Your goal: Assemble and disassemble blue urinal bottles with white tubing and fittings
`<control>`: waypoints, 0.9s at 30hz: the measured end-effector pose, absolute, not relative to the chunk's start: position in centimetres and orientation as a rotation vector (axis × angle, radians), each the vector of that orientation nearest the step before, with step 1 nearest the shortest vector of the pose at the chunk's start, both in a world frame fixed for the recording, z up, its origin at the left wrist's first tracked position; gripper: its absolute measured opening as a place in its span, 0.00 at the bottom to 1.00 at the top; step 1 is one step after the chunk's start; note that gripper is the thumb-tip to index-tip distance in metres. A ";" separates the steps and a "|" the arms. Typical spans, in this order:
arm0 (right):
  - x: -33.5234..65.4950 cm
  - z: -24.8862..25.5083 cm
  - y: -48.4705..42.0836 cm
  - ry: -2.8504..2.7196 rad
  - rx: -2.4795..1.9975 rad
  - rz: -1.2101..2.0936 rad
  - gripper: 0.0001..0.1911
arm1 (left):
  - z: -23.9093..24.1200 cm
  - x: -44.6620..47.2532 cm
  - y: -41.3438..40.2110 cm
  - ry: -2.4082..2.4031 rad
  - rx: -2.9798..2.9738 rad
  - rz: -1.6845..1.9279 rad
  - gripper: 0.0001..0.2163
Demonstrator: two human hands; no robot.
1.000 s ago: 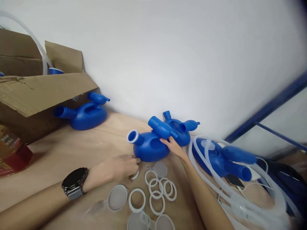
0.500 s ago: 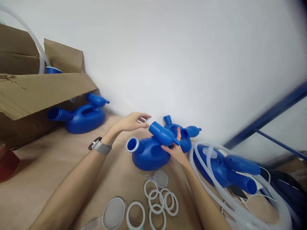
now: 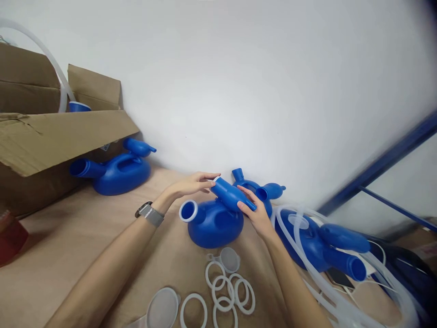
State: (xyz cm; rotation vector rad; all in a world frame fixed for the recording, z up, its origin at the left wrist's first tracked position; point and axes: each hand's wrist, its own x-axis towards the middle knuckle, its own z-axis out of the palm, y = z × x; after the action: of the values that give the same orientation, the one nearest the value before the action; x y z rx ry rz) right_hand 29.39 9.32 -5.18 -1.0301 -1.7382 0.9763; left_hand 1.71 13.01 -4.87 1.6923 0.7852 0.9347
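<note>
A blue plastic urinal bottle [image 3: 215, 230] lies in the middle, a white ring around its wide mouth [image 3: 188, 211]. On top of it rests a blue tapered funnel piece [image 3: 229, 195] with a narrow spout. My right hand [image 3: 256, 212] is closed around the spout end of this piece. With fingers pinched, my left hand [image 3: 194, 184] holds a white ring [image 3: 217, 178] against the piece's open end. How far the ring sits on the rim is partly hidden by the fingers.
Several loose white rings [image 3: 193, 310] and translucent caps [image 3: 162, 309] lie in front. More blue bottles stand at left [image 3: 121, 175], behind [image 3: 251, 184] and right [image 3: 310, 243], where clear tubing [image 3: 327, 291] coils. A cardboard box [image 3: 68, 136] stands at left; the wall [image 3: 239, 91] rises behind.
My left hand has moved slightly right, bringing the white ring onto the funnel piece's open end. My right hand has shifted from the bottle's side up to the funnel piece's spout end.
</note>
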 end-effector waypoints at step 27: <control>29.7 -5.9 10.1 -1.412 -0.915 1.338 0.34 | -2.9 1.1 11.8 0.737 1.611 0.923 0.37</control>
State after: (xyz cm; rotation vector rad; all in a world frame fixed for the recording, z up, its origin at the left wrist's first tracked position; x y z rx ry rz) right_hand 29.71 10.14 -5.88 -0.9154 -1.4125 1.3383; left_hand 1.09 11.78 -2.89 1.6108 0.7368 0.9226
